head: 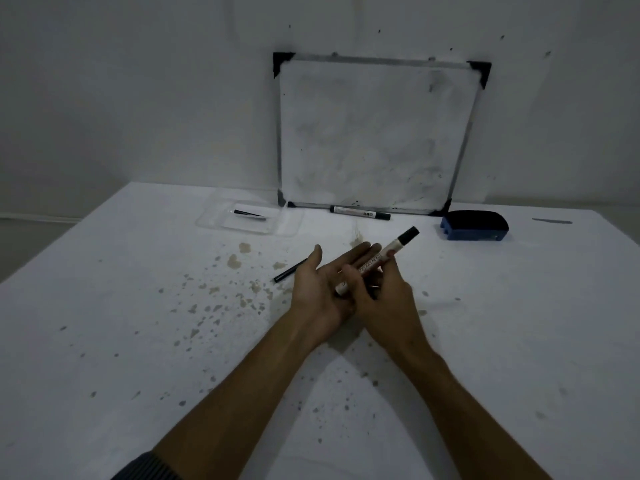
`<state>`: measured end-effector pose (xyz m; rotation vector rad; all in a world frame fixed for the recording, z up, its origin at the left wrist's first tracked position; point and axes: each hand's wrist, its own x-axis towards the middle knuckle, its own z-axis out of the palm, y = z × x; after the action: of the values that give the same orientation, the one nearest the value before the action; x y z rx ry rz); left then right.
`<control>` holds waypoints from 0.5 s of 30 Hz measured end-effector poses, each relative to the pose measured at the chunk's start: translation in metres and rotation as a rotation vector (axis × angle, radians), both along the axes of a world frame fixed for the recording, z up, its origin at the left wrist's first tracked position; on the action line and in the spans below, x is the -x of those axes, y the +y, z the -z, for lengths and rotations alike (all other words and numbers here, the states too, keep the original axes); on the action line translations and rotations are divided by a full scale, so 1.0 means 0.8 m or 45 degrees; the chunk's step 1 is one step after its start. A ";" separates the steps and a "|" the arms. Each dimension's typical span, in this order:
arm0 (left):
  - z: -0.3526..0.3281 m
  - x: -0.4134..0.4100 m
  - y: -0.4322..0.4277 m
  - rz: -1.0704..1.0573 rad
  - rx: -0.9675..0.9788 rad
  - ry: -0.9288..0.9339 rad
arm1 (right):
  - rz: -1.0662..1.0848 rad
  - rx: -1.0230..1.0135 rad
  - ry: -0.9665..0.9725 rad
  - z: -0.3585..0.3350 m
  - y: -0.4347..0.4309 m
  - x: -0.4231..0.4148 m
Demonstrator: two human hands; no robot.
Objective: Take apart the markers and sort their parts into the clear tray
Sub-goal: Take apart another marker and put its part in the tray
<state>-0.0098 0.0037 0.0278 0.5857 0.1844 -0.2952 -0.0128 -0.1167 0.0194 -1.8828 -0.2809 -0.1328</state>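
A white marker (388, 252) with a black cap points up and to the right, and my right hand (384, 292) grips its barrel. Its lower end lies across the palm of my left hand (317, 289), which is held flat and open with the fingers apart. A thin black stick (289, 271), like a marker's ink core, lies on the table just left of my left hand. The clear tray (207, 223) sits at the back left and holds one thin black part (249, 215). Another whole marker (360, 213) lies at the foot of the whiteboard.
A small framed whiteboard (374, 133) leans on the wall at the back. A blue and black eraser (474, 225) sits to its right. The white table (138, 341) is spotted with brownish stains around my hands. A dark streak (552, 222) marks the far right.
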 end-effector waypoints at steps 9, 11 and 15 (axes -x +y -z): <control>0.006 0.006 0.004 0.294 -0.269 0.006 | 0.238 -0.101 0.102 0.004 -0.025 -0.016; 0.011 0.008 0.006 0.363 -0.276 -0.022 | 0.278 -0.104 0.132 0.006 -0.029 -0.018; 0.009 0.012 0.014 0.469 -0.347 -0.129 | 0.287 -0.145 0.217 0.005 -0.034 -0.022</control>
<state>-0.0198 0.0148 0.0209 0.9049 0.0160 -0.6013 0.0047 -0.1438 0.0151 -1.7956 0.0554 -0.1364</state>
